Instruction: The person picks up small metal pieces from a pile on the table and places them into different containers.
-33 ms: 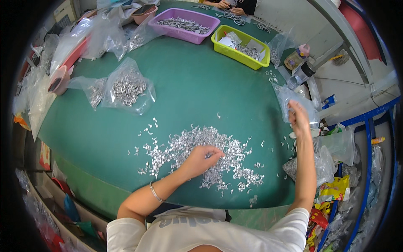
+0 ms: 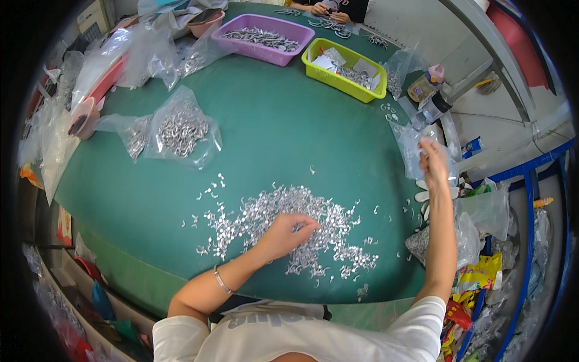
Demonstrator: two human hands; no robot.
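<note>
A wide pile of small silvery curved metal pieces [image 2: 310, 202], hook-like with round ends, lies on the green table. My left hand [image 2: 287, 235] rests at the middle of the pile, thumb and fingers pinched together; whatever is between the fingertips is too small to name. Out to the right, my right hand [image 2: 433, 161] is over a clear plastic bag [image 2: 412, 151] at the table's edge. Its fingers are curled together, and I cannot make out what they hold.
A filled clear bag [image 2: 184, 130] lies at left. A purple basket [image 2: 283, 57] and a yellow-green basket [image 2: 344, 88] stand at the back, near another person's hands [image 2: 329, 12]. Bottles [image 2: 431, 108] stand at right, with a bag of pieces [image 2: 417, 243] by my right forearm.
My right hand has shifted slightly right and upward over the clear bag. My left hand stays pinched at the pile, almost unmoved.
</note>
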